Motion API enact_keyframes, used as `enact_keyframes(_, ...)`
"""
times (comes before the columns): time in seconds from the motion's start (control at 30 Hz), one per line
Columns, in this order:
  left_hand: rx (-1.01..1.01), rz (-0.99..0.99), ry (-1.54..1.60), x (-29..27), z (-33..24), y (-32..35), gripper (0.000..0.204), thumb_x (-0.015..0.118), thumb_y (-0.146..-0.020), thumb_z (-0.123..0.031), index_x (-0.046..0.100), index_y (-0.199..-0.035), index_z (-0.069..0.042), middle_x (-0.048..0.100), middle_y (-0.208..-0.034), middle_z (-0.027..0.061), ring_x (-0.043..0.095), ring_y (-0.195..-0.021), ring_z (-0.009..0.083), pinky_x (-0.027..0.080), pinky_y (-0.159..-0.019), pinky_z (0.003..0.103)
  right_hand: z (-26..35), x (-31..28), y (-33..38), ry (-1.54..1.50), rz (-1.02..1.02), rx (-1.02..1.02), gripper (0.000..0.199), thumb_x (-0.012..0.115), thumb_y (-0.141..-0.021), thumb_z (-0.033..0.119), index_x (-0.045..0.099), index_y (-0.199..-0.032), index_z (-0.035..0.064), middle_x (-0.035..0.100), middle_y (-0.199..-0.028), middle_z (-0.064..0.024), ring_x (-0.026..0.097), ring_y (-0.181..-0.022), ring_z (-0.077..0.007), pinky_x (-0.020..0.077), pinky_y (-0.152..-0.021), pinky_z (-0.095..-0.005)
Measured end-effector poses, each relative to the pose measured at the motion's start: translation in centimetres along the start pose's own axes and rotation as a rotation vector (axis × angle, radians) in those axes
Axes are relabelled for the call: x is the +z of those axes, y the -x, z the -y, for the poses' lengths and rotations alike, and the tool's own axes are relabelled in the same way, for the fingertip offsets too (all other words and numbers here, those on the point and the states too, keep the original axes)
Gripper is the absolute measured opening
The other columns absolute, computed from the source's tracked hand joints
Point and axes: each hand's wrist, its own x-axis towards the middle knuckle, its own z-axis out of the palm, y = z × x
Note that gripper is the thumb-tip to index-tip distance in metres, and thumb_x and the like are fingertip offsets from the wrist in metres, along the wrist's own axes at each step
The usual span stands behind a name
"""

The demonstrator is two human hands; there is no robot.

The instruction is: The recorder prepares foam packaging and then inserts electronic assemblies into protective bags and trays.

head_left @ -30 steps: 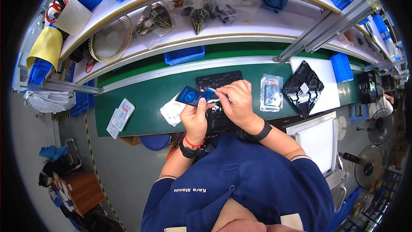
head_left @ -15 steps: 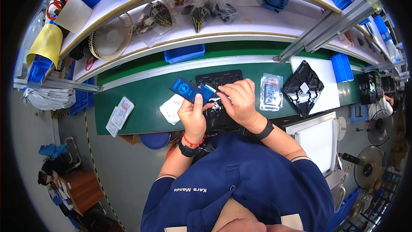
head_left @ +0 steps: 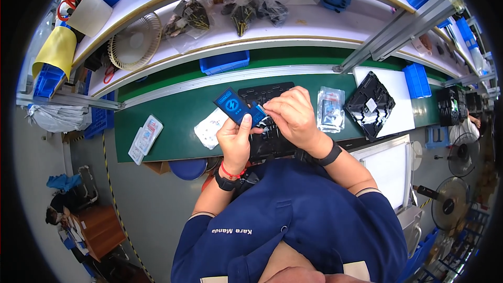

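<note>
My left hand (head_left: 234, 141) grips a flat dark-blue phone battery (head_left: 230, 105) with a lightning-bolt mark, thumb on top. The battery is tilted above the bench. At its right end my right hand (head_left: 297, 118) is closed in a pinch, fingertips by a small pale strip; what they hold is too small to make out. Below both hands lies a black moulded tray (head_left: 272, 144), partly hidden by them. White printed sheets or packets (head_left: 209, 127) lie just left of my left hand. Right of my right hand is a clear plastic packet (head_left: 331, 110) with dark contents.
A second black tray (head_left: 370, 106) lies tilted on a white board (head_left: 403, 110). Two clear packs (head_left: 145, 139) sit on the green bench (head_left: 178, 110) at left. Blue bins (head_left: 225, 63) and a shelf (head_left: 314, 23) with bagged parts stand behind. A fan (head_left: 449, 204) is at right.
The battery has turned slightly and shifted a little right in my left hand. My right hand has moved slightly up and right, its fingers drawn closer together.
</note>
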Motion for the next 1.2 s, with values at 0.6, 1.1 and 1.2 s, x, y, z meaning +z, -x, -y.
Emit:
enact_keyframes(0.6, 0.022, 0.04, 0.001, 0.28, -0.26, 0.55, 0.016, 0.054, -0.086, -0.004, 0.059, -0.098, 0.005, 0.062, -0.089, 0.0099, 0.059, -0.073, 0.0113, 0.055, -0.056, 0.024, -0.01, -0.02, 0.09, 0.063, 0.044, -0.071, 0.021, 0.066, -0.06, 0.003, 0.063, -0.08, 0.0073, 0.058, -0.072, -0.0007, 0.051, -0.072, -0.0202, 0.0377, -0.076, -0.0367)
enact_keyframes(1.1, 0.045, 0.059, -0.021, 0.5, -0.31, 0.66, 0.016, 0.054, -0.086, -0.004, 0.059, -0.098, 0.005, 0.062, -0.089, 0.0091, 0.06, -0.075, 0.0115, 0.055, -0.06, 0.025, 0.1, -0.12, 0.15, 0.062, -0.001, -0.093, 0.024, 0.069, -0.056, -0.001, 0.062, -0.078, 0.0067, 0.059, -0.071, -0.0025, 0.052, -0.068, -0.0204, 0.0398, -0.071, -0.0349)
enact_keyframes(1.2, 0.043, 0.077, -0.022, 0.38, -0.25, 0.59, 0.016, 0.054, -0.086, -0.004, 0.059, -0.098, 0.005, 0.062, -0.088, 0.0087, 0.06, -0.075, 0.0117, 0.055, -0.061, 0.025, 0.11, -0.28, 0.06, 0.04, 0.013, -0.079, 0.024, 0.069, -0.056, -0.002, 0.061, -0.077, 0.0065, 0.059, -0.071, -0.0029, 0.052, -0.068, -0.021, 0.04, -0.072, -0.0355)
